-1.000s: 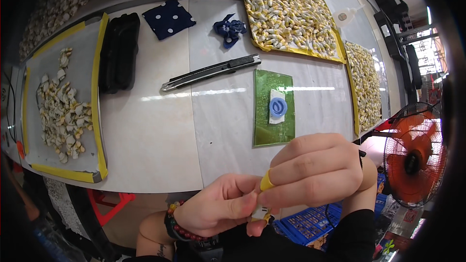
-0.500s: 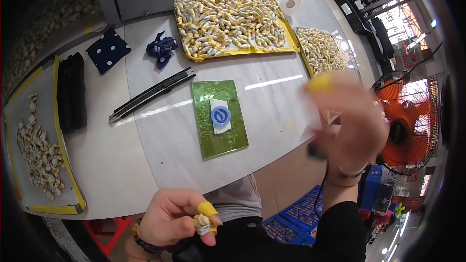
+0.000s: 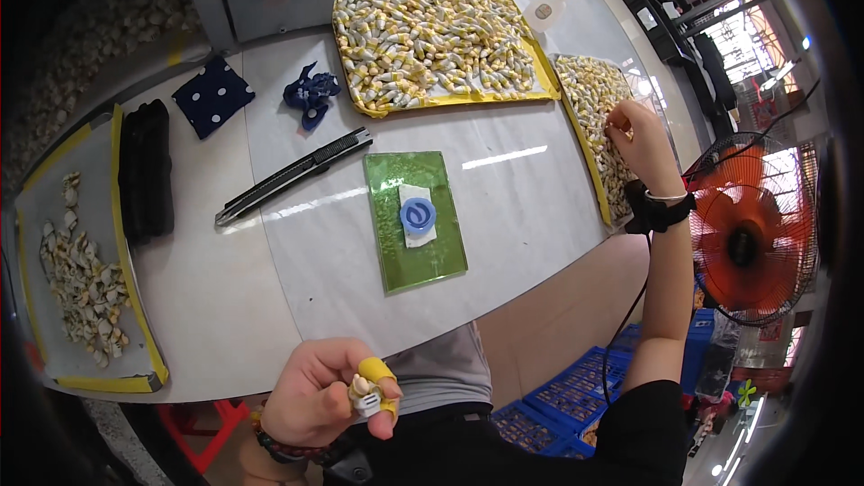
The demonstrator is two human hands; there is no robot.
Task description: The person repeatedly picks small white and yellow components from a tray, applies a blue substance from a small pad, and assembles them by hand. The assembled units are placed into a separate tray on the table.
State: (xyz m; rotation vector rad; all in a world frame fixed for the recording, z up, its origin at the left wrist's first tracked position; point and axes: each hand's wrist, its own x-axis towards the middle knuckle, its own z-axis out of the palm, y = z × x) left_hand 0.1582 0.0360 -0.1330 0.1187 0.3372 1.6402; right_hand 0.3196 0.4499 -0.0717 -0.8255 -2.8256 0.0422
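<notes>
My left hand [image 3: 322, 390] is low by my body, below the table's front edge. Its thumb wears a yellow finger cot and it pinches a small white and cream piece [image 3: 364, 393]. My right hand [image 3: 635, 139] is stretched far to the right, fingers down among the small yellow-white pieces in the right tray [image 3: 597, 112]. Whether it holds one is hidden. A green cutting mat [image 3: 390, 247] lies in the middle of the table with a blue round thing on a white pad [image 3: 417, 215] on it.
A black utility knife [image 3: 292, 175] lies left of the mat. A large yellow-rimmed tray of pieces [image 3: 432, 27] sits at the back, another tray [image 3: 83, 261] at the left beside black blocks [image 3: 146, 171]. Two blue cloths lie behind. An orange fan [image 3: 751, 229] stands at the right.
My hands have parted. The right hand swung out right and forward into the right tray, while the left hand stayed low with the small piece. My view turned right.
</notes>
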